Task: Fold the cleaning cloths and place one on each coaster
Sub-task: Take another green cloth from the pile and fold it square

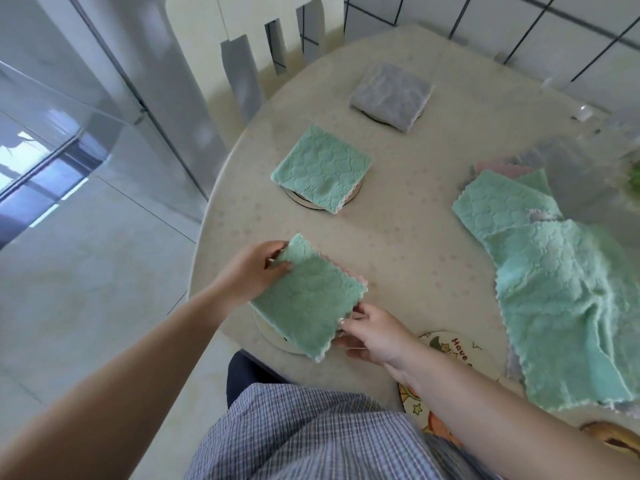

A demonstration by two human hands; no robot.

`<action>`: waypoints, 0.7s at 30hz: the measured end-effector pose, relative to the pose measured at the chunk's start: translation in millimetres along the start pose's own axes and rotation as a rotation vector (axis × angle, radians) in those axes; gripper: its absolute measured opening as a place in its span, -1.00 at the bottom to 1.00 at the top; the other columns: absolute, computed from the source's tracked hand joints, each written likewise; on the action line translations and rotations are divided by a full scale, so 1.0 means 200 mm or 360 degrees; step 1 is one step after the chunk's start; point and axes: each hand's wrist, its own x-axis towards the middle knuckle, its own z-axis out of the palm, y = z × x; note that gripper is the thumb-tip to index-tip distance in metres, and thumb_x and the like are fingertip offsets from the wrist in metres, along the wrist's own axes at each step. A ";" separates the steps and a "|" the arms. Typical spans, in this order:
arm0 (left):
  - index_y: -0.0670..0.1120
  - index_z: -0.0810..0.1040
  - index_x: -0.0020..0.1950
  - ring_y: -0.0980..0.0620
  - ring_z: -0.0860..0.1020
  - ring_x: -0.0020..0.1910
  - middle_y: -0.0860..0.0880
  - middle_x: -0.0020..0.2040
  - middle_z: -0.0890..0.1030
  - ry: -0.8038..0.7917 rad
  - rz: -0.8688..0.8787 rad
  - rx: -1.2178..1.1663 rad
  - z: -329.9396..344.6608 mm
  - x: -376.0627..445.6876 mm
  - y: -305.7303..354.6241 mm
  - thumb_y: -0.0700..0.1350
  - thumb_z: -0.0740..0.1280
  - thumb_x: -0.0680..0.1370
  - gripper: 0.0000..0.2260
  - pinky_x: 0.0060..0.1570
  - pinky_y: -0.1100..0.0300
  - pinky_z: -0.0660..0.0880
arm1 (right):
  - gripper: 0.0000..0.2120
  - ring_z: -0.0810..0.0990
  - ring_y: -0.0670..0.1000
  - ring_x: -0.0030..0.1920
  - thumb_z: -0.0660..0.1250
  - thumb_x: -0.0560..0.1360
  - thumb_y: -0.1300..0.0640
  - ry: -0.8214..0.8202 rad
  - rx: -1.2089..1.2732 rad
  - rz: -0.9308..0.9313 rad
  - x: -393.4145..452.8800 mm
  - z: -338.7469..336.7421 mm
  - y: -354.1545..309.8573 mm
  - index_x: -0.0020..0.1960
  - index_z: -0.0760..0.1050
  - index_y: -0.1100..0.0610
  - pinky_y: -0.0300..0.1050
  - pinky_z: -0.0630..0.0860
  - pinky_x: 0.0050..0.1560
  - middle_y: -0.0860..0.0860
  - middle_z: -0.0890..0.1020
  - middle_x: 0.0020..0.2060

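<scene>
Head view: both hands lowering a folded green cloth onto the nearest coaster.

Left hand [254, 271] pinches the far-left corner of the folded green cloth [308, 296], thumb on top; right hand [372, 336] pinches the near-right edge, fingers curled under. Cloth hangs just over a round coaster [268, 332] at the near edge of the surface [415, 244]. Judged light, soft, floppy, not slippery; opposite corners are the best hold so the fold stays shut. Printed coaster [460, 348] right of it is bare, partly under the right wrist. Unfolded cloth pile [554, 289] lies right, well apart. Farther: green cloth [322, 168] and grey cloth [393, 95], each on a coaster. Chair [249, 46] beyond. Nothing blocks the drop.
</scene>
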 end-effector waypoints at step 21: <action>0.06 0.08 0.51 -0.08 -0.01 0.51 -0.06 0.54 0.02 0.0177 0.0473 0.1033 0.23 -0.11 -0.08 0.34 -0.12 0.52 -0.37 0.46 -0.11 -0.02 | -0.25 -0.49 0.02 0.38 0.09 0.50 -0.29 -0.0101 -0.2684 -0.0980 0.01 -0.12 0.19 0.48 -0.30 -0.14 0.35 -0.31 0.39 0.01 -0.41 0.43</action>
